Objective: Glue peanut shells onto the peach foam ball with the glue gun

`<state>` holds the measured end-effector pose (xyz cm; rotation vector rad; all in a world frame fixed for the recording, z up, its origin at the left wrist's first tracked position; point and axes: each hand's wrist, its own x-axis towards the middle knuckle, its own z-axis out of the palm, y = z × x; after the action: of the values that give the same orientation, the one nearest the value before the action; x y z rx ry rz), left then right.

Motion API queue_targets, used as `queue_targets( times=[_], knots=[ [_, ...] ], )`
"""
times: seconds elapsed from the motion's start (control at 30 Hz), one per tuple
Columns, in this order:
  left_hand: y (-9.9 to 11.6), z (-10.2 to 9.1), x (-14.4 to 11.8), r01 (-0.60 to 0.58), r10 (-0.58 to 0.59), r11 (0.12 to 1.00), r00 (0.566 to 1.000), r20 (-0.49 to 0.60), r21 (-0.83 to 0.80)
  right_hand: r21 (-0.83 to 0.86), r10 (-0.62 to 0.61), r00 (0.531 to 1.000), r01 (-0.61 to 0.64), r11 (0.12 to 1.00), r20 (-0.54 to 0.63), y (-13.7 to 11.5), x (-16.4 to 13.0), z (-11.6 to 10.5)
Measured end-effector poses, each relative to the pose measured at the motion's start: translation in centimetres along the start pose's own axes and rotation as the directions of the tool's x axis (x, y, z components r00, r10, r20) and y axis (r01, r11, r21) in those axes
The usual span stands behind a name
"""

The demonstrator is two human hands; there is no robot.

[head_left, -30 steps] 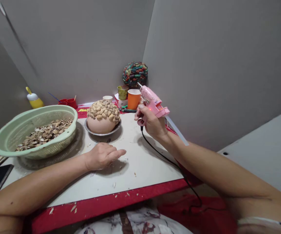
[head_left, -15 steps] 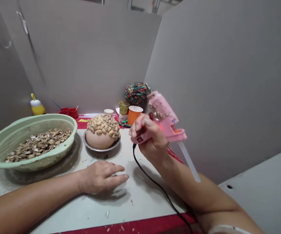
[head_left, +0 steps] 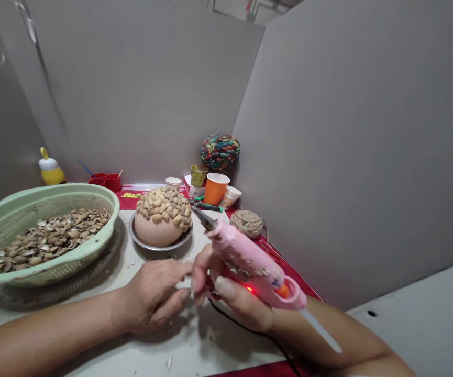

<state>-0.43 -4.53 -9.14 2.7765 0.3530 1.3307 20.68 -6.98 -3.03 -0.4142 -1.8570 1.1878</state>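
My right hand (head_left: 234, 293) is closed around a pink hot glue gun (head_left: 250, 256), whose metal nozzle points up and left toward the ball. A red light glows on the gun, and a clear glue stick (head_left: 322, 331) sticks out of its back. My left hand (head_left: 155, 293) hovers low over the table, fingers apart, its fingertips close to those of my right hand; I see nothing in it. Just beyond sits a smooth pinkish-tan ball (head_left: 156, 229) in a shallow metal dish (head_left: 170, 245), its upper part covered with small tan shell-like pieces (head_left: 163, 203).
A green colander (head_left: 108, 230) holding many loose shells (head_left: 53, 235) stands at the left. Behind are red cups (head_left: 113, 181), an orange paper cup (head_left: 216, 188), green-handled pliers (head_left: 208, 207), a twine ball (head_left: 247, 223) and a multicoloured ball (head_left: 220, 151). Grey panels (head_left: 151, 94) enclose the table.
My right hand has lowered with the glue gun and come closer to my left hand. The gun's nozzle now tilts toward the ball. The view has shifted slightly right, and the twine ball shows.
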Motion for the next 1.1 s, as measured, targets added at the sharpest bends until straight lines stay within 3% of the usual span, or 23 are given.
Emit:
queue_targets(
  times=[0.1, 0.2, 0.3, 0.37, 0.43, 0.67, 0.73, 0.9, 1.0, 1.1],
  knots=[
    [0.4, 1.2, -0.4, -0.073, 0.068, 0.997, 0.992, 0.108, 0.038, 0.091, -0.027, 0.978, 0.046, 0.995, -0.208, 0.0, 0.7, -0.6],
    [1.1, 2.5, -1.4, -0.152, 0.140, 0.988, 0.963, 0.229, 0.034, 0.126, -0.120, 0.896, 0.191, 0.974, -0.429, 0.5, 2.1, -1.6],
    [1.9, 3.2, -2.1, -0.219, 0.214, 0.976, 0.946, 0.245, -0.006, 0.110, -0.178, 0.822, 0.279, 0.954, -0.541, 1.0, 3.2, -2.4],
    [2.2, 3.2, -2.1, -0.271, 0.266, 0.963, 0.942, 0.205, -0.007, 0.130, -0.147, 0.828, 0.255, 0.958, -0.542, 1.5, 3.5, -2.4],
    [2.4, 2.8, -1.7, -0.302, 0.297, 0.953, 0.943, 0.152, 0.011, 0.160, -0.089, 0.862, 0.193, 0.968, -0.498, 2.1, 3.3, -2.0],
    [2.7, 0.0, 1.0, -0.352, 0.352, 0.932, 0.936, 0.017, 0.087, 0.126, 0.062, 0.944, -0.021, 0.992, -0.325, 3.9, 1.6, 0.0],
    [2.9, -1.2, 1.9, -0.312, 0.310, 0.943, 0.950, 0.036, 0.116, 0.082, 0.082, 0.949, -0.060, 0.995, -0.304, 4.1, 1.2, 0.1],
    [3.0, -5.3, 3.9, -0.110, 0.079, 0.985, 0.973, 0.218, 0.136, -0.043, 0.120, 0.945, -0.140, 0.989, -0.305, 4.5, 0.4, 0.0],
    [2.4, -8.6, 4.7, 0.018, -0.032, 0.997, 0.981, 0.189, 0.076, -0.057, 0.099, 0.945, -0.122, 0.991, -0.312, 4.5, 0.4, 0.0],
    [0.9, -12.5, 4.9, 0.277, -0.289, 0.950, 0.955, 0.069, 0.140, -0.045, 0.100, 0.937, -0.122, 0.992, -0.334, 4.5, 0.7, -0.1]
  ],
)
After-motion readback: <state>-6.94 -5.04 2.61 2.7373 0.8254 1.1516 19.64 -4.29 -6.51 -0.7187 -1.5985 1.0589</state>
